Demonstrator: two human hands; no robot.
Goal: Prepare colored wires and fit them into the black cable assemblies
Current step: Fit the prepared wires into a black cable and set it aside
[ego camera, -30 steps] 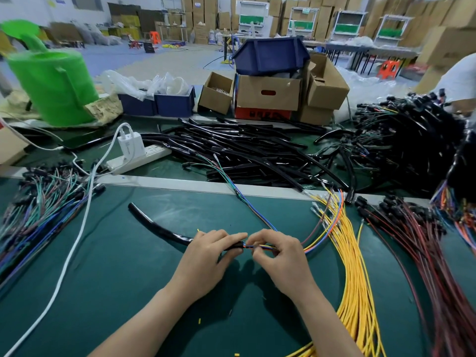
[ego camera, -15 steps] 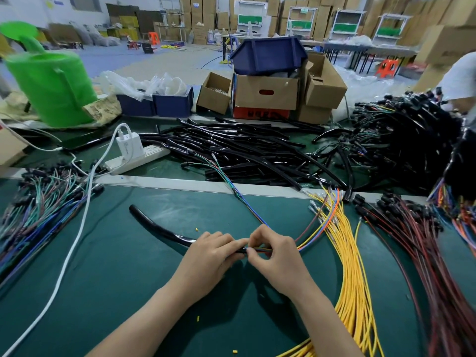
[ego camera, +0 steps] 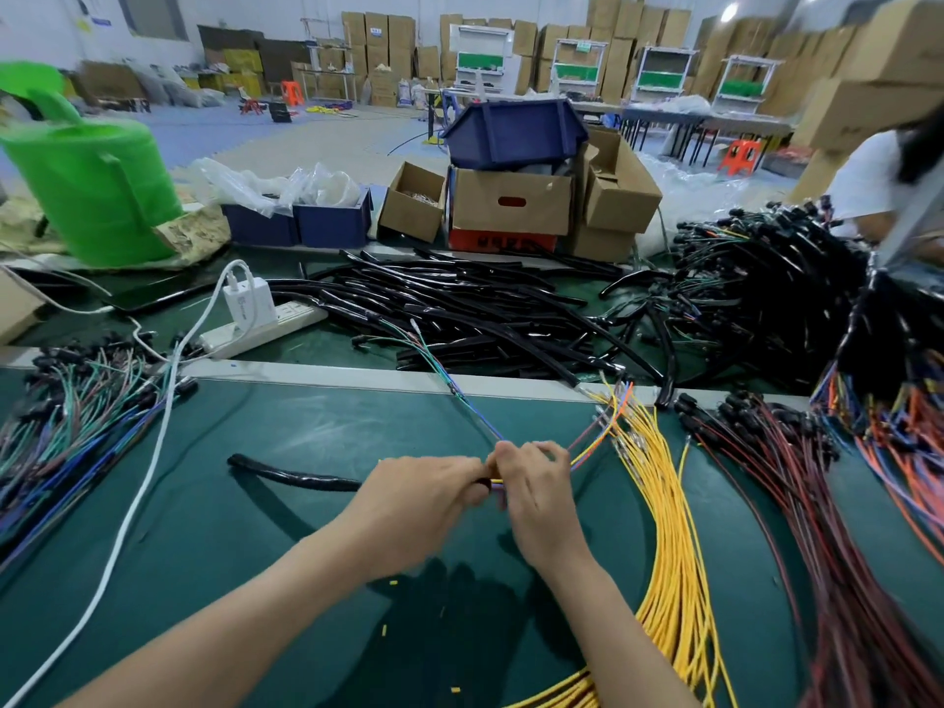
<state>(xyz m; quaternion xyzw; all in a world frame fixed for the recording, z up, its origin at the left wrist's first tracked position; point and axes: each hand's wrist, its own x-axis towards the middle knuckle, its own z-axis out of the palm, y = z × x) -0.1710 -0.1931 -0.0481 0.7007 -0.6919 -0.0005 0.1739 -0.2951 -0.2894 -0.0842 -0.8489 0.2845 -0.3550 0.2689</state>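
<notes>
— Where is the black tube (ego camera: 296, 475)?

— On the green mat (ego camera: 230, 580), on the near side of the white power strip (ego camera: 265, 327) and a little to its right. It is a glossy, ribbed-looking sleeve, gently curved. Its free end points back toward the strip and its other end vanishes into the left hand (ego camera: 424, 495).

— How is it held?

— The left hand's fingers are curled round that end. The right hand (ego camera: 536, 495) sits just beside it, knuckle to knuckle, with thumb and fingertips pinching the colored wires (ego camera: 498, 483) at the tube's mouth. The mouth itself is hidden by the fingers.

— What do the wires look like?

— They are thin and smooth-jacketed. Yellow, orange and purple show in the short gap between the hands. A blue-green strand (ego camera: 459, 396) runs from the pinch up toward the strip's right side.

— And around them?

— Far to the right of the strip, a thick fan of yellow wires (ego camera: 664, 528) with small metal tips curves toward the viewer. Farther right lie dark red wires (ego camera: 817, 503) with black end caps. Directly right of the strip is a heap of shiny black sleeves (ego camera: 459, 309). To the strip's left and nearer lies a tangle of green, blue and brown wires (ego camera: 66, 416). A white cable (ego camera: 133, 503) trails from the strip over the mat.
</notes>
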